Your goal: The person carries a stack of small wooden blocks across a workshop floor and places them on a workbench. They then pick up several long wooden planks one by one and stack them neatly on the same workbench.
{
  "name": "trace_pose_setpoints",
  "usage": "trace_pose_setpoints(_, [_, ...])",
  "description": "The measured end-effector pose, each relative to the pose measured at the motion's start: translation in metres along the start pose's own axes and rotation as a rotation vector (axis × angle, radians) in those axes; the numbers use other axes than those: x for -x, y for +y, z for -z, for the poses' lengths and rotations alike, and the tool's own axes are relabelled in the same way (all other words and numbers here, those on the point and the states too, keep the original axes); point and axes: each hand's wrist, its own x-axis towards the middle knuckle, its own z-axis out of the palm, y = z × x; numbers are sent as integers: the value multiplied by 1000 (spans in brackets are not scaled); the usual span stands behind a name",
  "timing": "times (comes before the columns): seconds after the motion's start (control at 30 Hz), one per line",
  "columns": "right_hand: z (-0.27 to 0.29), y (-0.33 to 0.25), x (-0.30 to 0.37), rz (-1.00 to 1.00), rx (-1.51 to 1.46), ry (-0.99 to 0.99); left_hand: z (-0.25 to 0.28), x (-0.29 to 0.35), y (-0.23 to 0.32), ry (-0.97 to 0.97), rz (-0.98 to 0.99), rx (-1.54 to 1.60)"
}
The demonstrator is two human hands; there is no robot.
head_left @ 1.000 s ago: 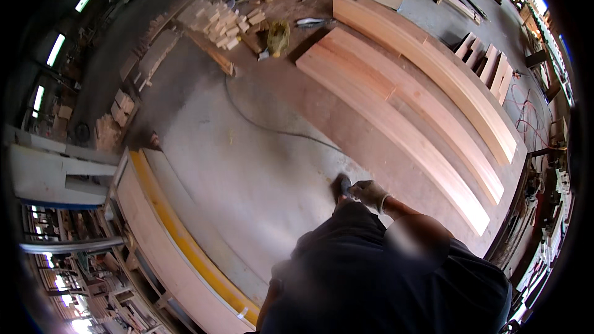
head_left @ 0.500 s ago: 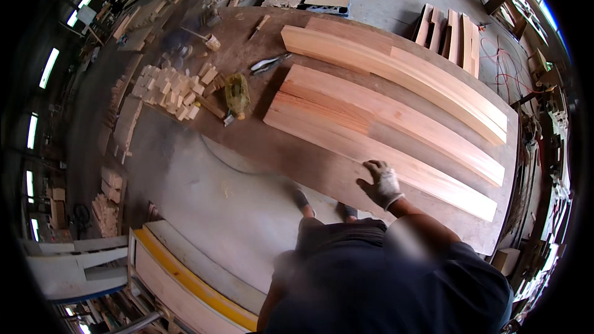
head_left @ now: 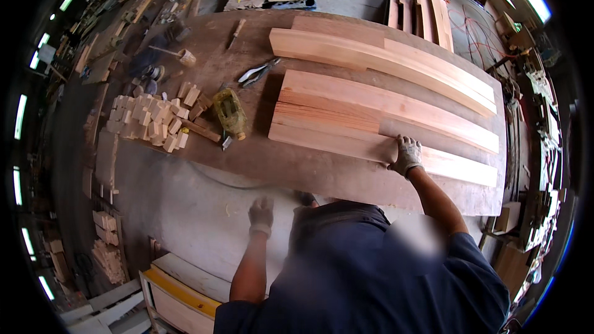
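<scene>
My right hand, in a whitish work glove, grips the nearest wooden board along its near side. Its fingers reach over the top face and the thumb is by the near edge. This board lies beside a middle plank with a shorter reddish piece between them at the left end. My left hand, also gloved and a little blurred, hangs over the floor short of the table, fingers loosely stretched and holding nothing visible.
The brown worktable carries a farther pair of long boards, pliers, a yellowish plastic bottle, a brush and a heap of small wood blocks. More planks stand behind it. A yellow-edged cabinet is at lower left.
My right hand has moved from beside the near board onto it, and its fingers have closed over it. My left hand has come into view. The view has shifted.
</scene>
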Motion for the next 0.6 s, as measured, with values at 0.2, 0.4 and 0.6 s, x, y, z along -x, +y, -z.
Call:
trace_pose_setpoints(0.2, [6, -5, 8, -31, -70, 48, 29, -27, 189, 70, -427, -281])
trace_pose_setpoints(0.4, [6, -6, 12, -16, -104, 120, -29, -84, 255, 15, -771, -501])
trace_pose_setpoints(0.6, [8, -4, 14, -21, -186, 131, -71, -77, 297, -104, -710, -834])
